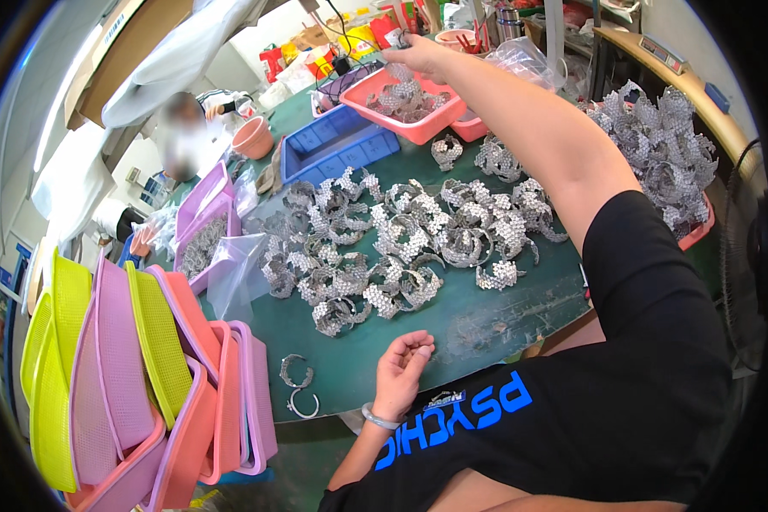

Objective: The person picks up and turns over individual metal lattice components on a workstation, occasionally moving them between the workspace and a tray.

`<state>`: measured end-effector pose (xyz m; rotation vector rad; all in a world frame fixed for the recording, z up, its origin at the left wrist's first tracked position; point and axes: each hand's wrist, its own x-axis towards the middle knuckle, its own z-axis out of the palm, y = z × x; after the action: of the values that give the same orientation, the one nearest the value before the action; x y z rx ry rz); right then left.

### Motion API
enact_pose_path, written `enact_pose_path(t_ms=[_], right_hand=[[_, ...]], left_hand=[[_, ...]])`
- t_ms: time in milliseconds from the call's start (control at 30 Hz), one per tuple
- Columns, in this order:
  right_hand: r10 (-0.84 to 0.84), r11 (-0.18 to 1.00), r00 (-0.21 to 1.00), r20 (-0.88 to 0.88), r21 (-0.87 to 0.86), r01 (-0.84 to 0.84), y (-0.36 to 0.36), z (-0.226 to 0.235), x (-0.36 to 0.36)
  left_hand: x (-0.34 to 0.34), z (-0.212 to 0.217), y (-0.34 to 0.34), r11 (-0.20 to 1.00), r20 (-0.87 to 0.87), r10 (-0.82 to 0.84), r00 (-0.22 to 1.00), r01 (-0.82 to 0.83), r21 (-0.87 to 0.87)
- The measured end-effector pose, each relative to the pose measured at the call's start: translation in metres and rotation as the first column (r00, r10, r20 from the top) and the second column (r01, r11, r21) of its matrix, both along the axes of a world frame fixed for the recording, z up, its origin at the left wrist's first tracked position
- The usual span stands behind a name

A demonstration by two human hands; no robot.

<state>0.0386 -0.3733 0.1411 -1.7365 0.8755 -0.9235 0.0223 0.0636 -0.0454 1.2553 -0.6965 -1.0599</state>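
My right arm reaches across the table, and my right hand (420, 58) is over the far pink basket (427, 128). Its fingers are bent together, with a small greyish bit at their tips too unclear to name. Just under it, grey openwork metal cuffs (405, 101) lie heaped in that basket. Close to the near table edge, my left hand (401, 365) is closed, fingers curled toward the thumb; whatever it may hold is hidden. A wide pile of similar honeycomb-patterned cuffs (410, 226) lies beyond it. Left of this hand, two slim open cuffs (303, 403) rest near the edge.
Stacked yellow-green, purple and pink baskets (136, 367) stand at left. A blue tray (337, 145) and a purple basket of small grey pieces (203, 243) are farther back. More cuffs (661, 154) are heaped at right. Another person (188, 136) sits across the table.
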Motion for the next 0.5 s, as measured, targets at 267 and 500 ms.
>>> enact_pose_path(t_ms=[267, 500], right_hand=[[0.034, 0.919, 0.935, -0.353, -0.356, -0.168, 0.029, -0.065, -0.056], [0.139, 0.733, 0.878, -0.459, -0.549, -0.403, 0.101, -0.099, -0.120]], left_hand=[[-0.003, 0.002, -0.001, 1.000, 0.079, -0.004, 0.997, 0.006, -0.017], [-0.009, 0.000, -0.007, 0.999, 0.072, -0.035, 0.997, 0.038, -0.035]])
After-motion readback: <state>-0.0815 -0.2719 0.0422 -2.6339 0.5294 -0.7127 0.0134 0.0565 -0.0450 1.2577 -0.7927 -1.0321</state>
